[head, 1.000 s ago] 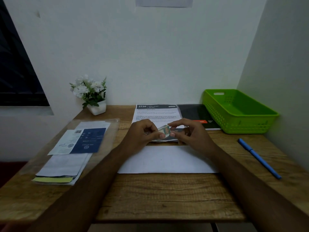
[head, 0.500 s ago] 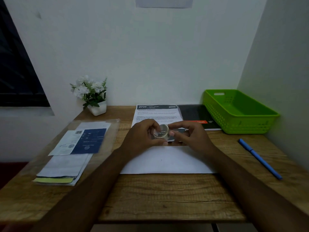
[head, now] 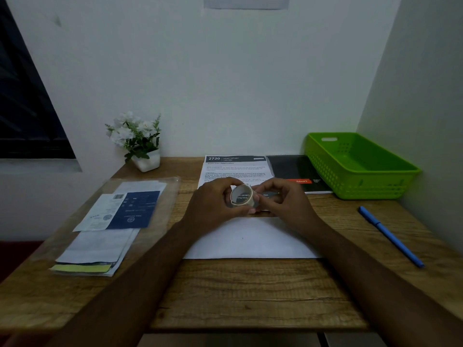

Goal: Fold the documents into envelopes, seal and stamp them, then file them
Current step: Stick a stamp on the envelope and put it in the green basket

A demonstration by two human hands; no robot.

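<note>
Change: turned tape roll (head: pixel 241 197) from edge-on, a second back, to open core facing the camera, then kept it that way over the last half second. Held it just above the far edge of white sheet (head: pixel 250 241), apparently not touching. Gripped it in left hand (head: pixel 213 204), fingers and thumb curled round the rim. Set right hand (head: pixel 283 201) against the roll's right side, fingertips pinched at the outer wrap. Looked like hunting for the loose tape end; couldn't make out any free end. Left white sheet flat and unmoved on table (head: pixel 250 296). Couldn't tell whether plain paper or an envelope; saw no flap and no stamp on it.

Meaning for task: judged as prep for sealing. No strip pulled yet, nothing sealed, stamped or filed. Likely needed next: peel the end, draw a strip, press it down on the sheet.

Rest, unchanged:
- printed page (head: pixel 235 169) just beyond white sheet, partly hidden by the hands
- black notebook (head: pixel 290 169) beyond and to the right
- green basket (head: pixel 333 171) further right, well apart
- blue pen (head: pixel 390 236) right of the sheet
- clear sleeve (head: pixel 107 221) of papers left of it
- potted plant (head: pixel 136 136) beyond, to the left
</note>
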